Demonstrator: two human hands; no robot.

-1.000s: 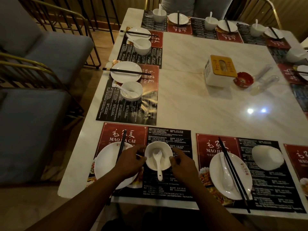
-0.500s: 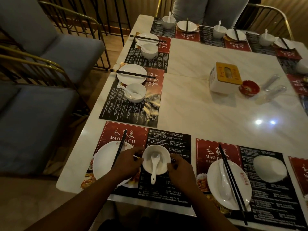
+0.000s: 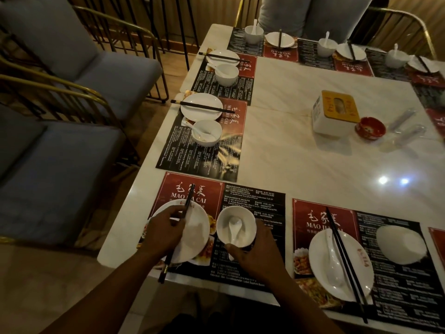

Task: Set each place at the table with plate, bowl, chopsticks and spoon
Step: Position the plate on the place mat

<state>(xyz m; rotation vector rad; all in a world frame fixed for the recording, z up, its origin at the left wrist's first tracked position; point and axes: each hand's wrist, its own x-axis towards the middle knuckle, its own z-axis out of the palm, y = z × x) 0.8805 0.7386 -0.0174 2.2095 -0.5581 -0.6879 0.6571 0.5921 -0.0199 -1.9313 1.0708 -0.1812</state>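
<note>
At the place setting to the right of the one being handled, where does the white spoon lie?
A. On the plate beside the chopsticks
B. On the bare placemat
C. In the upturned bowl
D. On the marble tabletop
A: the spoon rests on the plate left of the chopsticks, while that setting's bowl sits overturned.

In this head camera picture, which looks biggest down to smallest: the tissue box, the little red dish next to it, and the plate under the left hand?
1. Plate, though nearness to the camera enlarges it.
2. Tissue box.
3. Red dish, clearly the smallest.

A tissue box (image 3: pixel 336 112) stands beside a red dish (image 3: pixel 370 128), perhaps an ashtray.
</note>
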